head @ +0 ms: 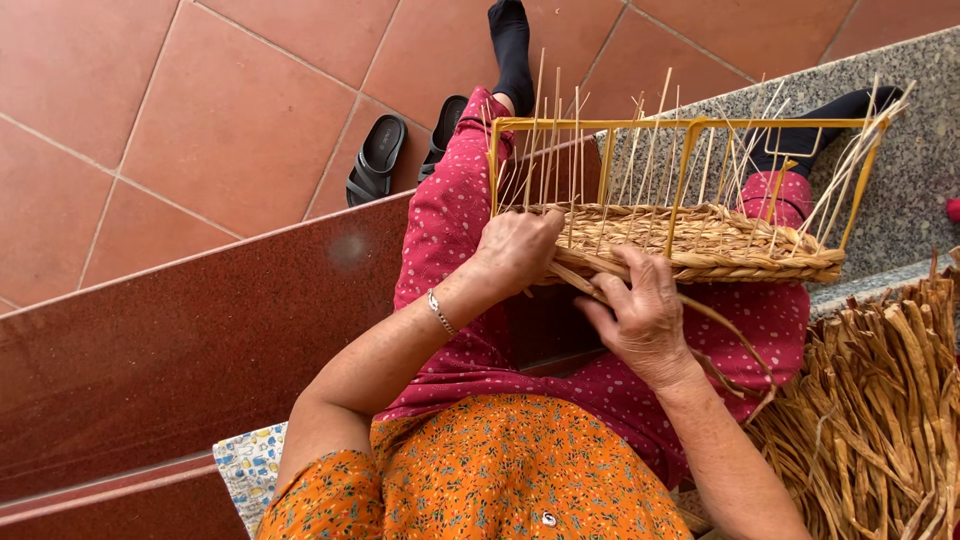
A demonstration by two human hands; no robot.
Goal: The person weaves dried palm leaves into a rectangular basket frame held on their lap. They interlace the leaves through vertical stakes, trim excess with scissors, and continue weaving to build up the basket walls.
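Down from the head camera, a half-woven straw basket on a yellow wire frame (690, 240) rests across the person's lap, its thin upright stakes (560, 150) poking up through the frame's top rail. The left hand (515, 250) is clenched over the near left corner of the woven rim, fingers curled on the plaited wall. The right hand (645, 320) sits just below the rim and pinches a flat tan straw strand (580, 280) between thumb and fingers — the strand runs up into the weave.

To do this pass well, as far as one can judge, the strand wants steady tension while the left hand braces the corner, so each row packs tight against the one under it and the stakes stay evenly spaced rather than leaning.

As for what holds what: the basket itself seems to hold nothing, though its inside is mostly hidden by the wall. A loose heap of dried straw strips (880, 410) lies just beside the right arm on the stone step — not in any container. A pair of black sandals (395, 155) sits on the red tiled floor (200, 110), well apart.
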